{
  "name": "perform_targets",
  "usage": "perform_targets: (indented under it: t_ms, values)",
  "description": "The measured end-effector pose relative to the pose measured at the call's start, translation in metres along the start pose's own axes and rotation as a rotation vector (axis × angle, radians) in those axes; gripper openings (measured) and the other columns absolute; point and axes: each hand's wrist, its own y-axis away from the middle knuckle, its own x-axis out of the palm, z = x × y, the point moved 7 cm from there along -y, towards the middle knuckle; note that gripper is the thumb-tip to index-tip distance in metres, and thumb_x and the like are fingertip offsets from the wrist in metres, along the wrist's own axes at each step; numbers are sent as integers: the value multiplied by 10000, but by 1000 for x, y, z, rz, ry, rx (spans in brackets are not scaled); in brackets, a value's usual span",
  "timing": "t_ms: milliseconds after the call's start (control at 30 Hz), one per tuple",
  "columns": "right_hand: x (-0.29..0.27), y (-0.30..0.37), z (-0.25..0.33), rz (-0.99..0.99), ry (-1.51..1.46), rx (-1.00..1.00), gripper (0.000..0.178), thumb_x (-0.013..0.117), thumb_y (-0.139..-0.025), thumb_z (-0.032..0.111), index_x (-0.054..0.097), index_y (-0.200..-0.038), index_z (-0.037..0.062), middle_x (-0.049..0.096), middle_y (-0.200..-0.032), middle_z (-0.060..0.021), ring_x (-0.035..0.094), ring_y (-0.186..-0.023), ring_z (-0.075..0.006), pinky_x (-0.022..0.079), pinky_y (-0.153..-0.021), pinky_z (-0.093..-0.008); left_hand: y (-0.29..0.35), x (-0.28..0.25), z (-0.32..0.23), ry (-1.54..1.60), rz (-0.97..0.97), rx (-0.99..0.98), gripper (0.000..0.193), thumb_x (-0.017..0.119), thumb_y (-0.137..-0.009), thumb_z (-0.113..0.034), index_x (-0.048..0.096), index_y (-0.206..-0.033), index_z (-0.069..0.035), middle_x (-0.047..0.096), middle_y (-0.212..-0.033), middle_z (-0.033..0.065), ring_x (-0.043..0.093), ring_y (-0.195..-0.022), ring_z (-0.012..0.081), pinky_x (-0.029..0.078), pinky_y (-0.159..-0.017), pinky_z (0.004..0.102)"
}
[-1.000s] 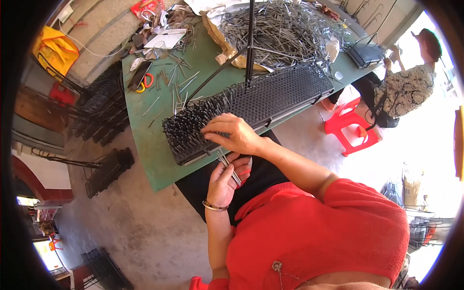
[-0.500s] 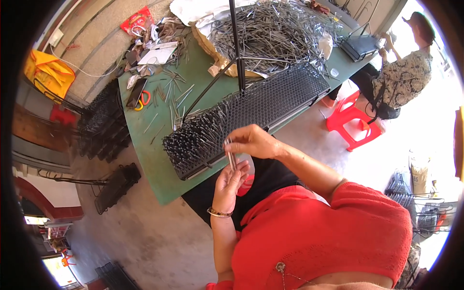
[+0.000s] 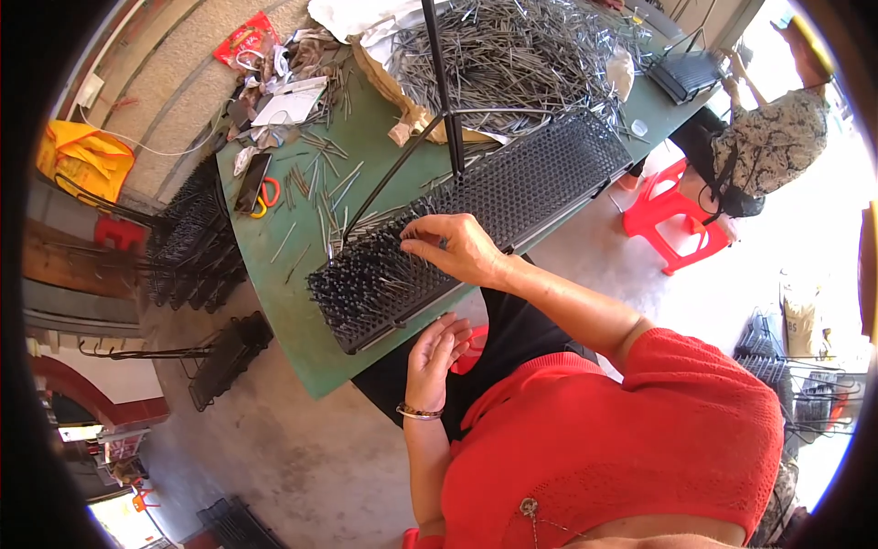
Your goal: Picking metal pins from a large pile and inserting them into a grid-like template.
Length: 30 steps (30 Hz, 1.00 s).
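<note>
My right hand [image 3: 462, 249] is over a long black rack [image 3: 540, 188] full of small holes, at the front of the table. Its thumb and forefinger are pinched together just above the filled part, and what they hold is too small to tell. Thin dark metal rods [image 3: 366, 279] stand close together in the rack's left end, some of them leaning. Below the rack's front edge, my left hand [image 3: 432, 359] is palm up with its fingers curled together. Whatever lies in that hand is hidden by the fingers.
A big heap of metal rods [image 3: 521, 59] covers the back of the green table [image 3: 306, 343]. Loose rods, a phone [image 3: 253, 183] and scissors [image 3: 272, 192] lie left. A black upright post [image 3: 443, 82] rises behind the rack. Another person [image 3: 768, 146] sits near a red stool [image 3: 672, 215].
My right hand has moved left and up, from my left hand to over the rack. The thin rods that showed between my hands no longer show there. My left hand has stayed low.
</note>
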Motion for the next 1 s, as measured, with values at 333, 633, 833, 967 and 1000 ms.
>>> perform_targets:
  t_ms: [333,633,833,967,1000]
  values:
    - [8,-1,12,142,34,-195,205,672,-822,157,637,-964,14,641,-841,-138,622,-731,-297,505,-634,-357,-4,-4,1,44,-19,18,349,487,-961,-133,466,-1265,38,587,-1165,155,596,-1035,203,474,-904,302]
    - [17,3,14,167,63,-291,230,677,-819,124,631,-1025,31,637,-903,-125,623,-775,-293,517,-661,-365,-1,-19,2,54,-87,26,344,492,-955,-141,470,-1255,26,591,-1159,143,600,-1012,185,483,-884,316]
    - [11,4,15,107,118,-370,218,681,-807,105,649,-1013,40,640,-917,-113,626,-825,-278,520,-713,-363,8,-38,-3,81,-169,61,332,495,-953,-143,482,-1247,10,597,-1139,133,600,-989,184,479,-874,311]
    - [12,11,16,71,171,-511,206,684,-798,89,661,-996,35,637,-937,-107,625,-873,-269,517,-755,-361,19,-54,-2,86,-234,67,316,498,-952,-145,495,-1236,-6,600,-1130,126,600,-972,179,481,-863,311]
    - [12,13,15,71,172,-509,206,684,-798,89,661,-996,35,637,-937,-107,625,-873,-269,517,-755,-361,22,-59,-2,81,-259,72,313,499,-951,-146,497,-1233,-9,601,-1129,126,601,-967,178,481,-859,311]
